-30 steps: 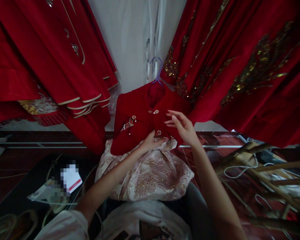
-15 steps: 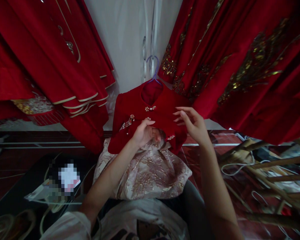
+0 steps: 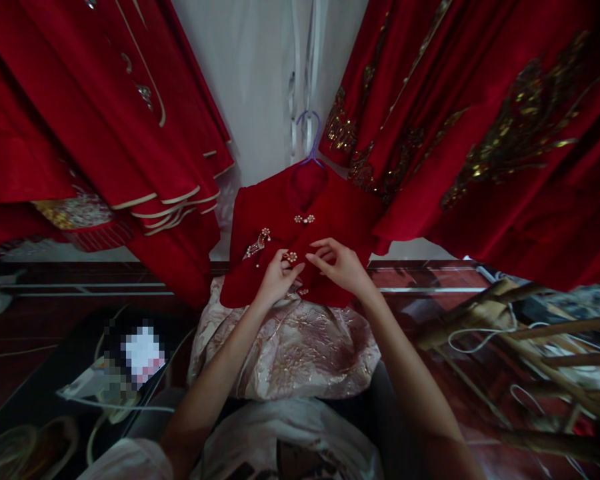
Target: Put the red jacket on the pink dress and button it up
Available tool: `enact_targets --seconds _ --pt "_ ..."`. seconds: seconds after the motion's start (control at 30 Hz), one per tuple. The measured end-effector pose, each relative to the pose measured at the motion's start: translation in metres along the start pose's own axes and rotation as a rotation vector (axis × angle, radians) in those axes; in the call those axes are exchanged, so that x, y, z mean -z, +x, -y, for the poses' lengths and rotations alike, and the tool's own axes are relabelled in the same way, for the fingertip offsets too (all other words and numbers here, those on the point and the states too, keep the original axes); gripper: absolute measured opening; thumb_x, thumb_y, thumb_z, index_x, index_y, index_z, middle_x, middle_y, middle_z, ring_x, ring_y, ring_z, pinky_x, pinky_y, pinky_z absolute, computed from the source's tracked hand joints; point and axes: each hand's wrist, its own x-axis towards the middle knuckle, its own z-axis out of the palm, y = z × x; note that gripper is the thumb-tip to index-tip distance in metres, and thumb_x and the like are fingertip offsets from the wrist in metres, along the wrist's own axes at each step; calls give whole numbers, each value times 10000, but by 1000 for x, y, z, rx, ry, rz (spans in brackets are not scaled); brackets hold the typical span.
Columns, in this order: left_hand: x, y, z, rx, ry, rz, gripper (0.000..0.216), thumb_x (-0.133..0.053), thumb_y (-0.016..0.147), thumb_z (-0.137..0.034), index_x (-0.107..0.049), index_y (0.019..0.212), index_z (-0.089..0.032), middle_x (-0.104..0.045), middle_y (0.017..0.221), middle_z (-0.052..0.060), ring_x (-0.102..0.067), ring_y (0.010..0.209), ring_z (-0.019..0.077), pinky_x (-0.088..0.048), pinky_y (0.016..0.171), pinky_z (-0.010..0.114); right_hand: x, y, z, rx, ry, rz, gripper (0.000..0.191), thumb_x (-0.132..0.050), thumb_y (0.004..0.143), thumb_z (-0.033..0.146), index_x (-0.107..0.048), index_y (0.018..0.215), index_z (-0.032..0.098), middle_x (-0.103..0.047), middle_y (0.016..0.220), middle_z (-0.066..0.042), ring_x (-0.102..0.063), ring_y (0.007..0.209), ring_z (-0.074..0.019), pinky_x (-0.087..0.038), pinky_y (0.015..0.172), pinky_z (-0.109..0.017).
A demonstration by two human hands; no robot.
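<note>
A red jacket point(image 3: 260, 200) hangs by its neck from a purple hanger point(image 3: 313, 143), its front facing me. Beaded flower clasps run down its front, with a tasselled brooch point(image 3: 258, 243) on the left side. My left hand point(image 3: 279, 279) is closed on the jacket's front edge, thumb and fingers around the middle clasp point(image 3: 291, 257). Opposite it, my right hand point(image 3: 339, 267) has its curved fingers apart, close to the front opening; nothing shows in them. The lowest clasp point(image 3: 303, 291) sits just below my hands. Beneath the jacket, a pale pink-gold brocade cloth point(image 3: 290, 353) covers my lap.
Long red garments hang at the left point(image 3: 130, 133) and, with gold sequins, at the right point(image 3: 480, 147). A dark surface at lower left bears a clear plastic bag point(image 3: 87, 383) and cables. A wooden rack point(image 3: 530, 353) with loose cords stands at lower right.
My right hand has come down and left, from beside the jacket to its middle. My left hand has shifted slightly left, and the lifted lower front edge lies flatter.
</note>
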Motion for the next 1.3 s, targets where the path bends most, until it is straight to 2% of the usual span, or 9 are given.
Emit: enact_targets --seconds 0.13,0.37,0.53,0.63,0.73,0.8,0.93,1.13,1.3 --pt "-7 -5 1 2 63 107 401 -683 758 -408 -398 955 -206 -646 768 -14 -657 565 131 -543 518 239 -21 0 -3 17 -36 -39 283 -700 758 411 -615 904 184 -657 792 -30 -601 659 -130 -501 621 -270" --pt "-1 -6 -5 -192 407 87 347 -625 736 -155 -429 1016 -215 -645 734 -26 -660 620 139 -467 502 190 -32 0 -10 -5 -25 -60 333 -721 721 389 -596 951 185 -650 809 -28 -607 690 -134 -501 653 -269" --pt "7 0 -17 -205 277 174 341 -586 780 -144 -448 1088 -189 -707 871 58 -690 740 146 -539 681 264 -27 3 -14 -14 -24 -112 230 -700 718 293 -601 893 183 -648 757 -15 -603 652 -128 -497 615 -253" --pt "31 22 -16 -277 315 -42 330 -577 777 -138 -454 1080 -183 -684 870 43 -670 743 124 -533 711 265 -23 5 -13 -31 -23 -185 205 -696 724 309 -612 860 181 -647 728 -21 -605 628 -132 -506 601 -261" --pt "60 48 -4 -392 555 -431 299 -640 710 -133 -478 956 -185 -614 895 30 -618 748 116 -501 685 245 -23 7 -11 -24 30 -193 238 -697 744 365 -643 885 181 -676 758 -38 -630 657 -144 -527 629 -276" --pt "73 61 5 -407 655 -522 313 -676 699 -172 -463 928 -187 -578 894 24 -592 734 118 -491 676 254 -26 7 -10 1 62 -167 237 -683 768 372 -662 919 190 -700 814 -46 -649 699 -152 -539 661 -287" --pt "80 69 15 -451 669 -480 356 -680 735 -226 -427 985 -197 -556 880 21 -577 735 130 -483 655 257 -29 7 -10 45 77 -135 213 -652 804 360 -684 958 216 -721 896 -42 -662 734 -157 -547 689 -300" --pt "76 59 6 -573 770 -548 313 -664 757 -232 -462 994 -197 -544 975 62 -570 837 162 -494 728 294 -30 9 -10 23 151 -144 229 -666 799 380 -690 942 202 -728 888 -50 -667 717 -155 -556 701 -304" --pt "76 60 3 -519 747 -436 301 -638 765 -188 -434 986 -206 -587 849 17 -602 769 146 -497 729 281 -46 31 -6 3 331 -76 255 -720 744 376 -694 914 188 -731 841 -57 -687 753 -168 -566 756 -317"
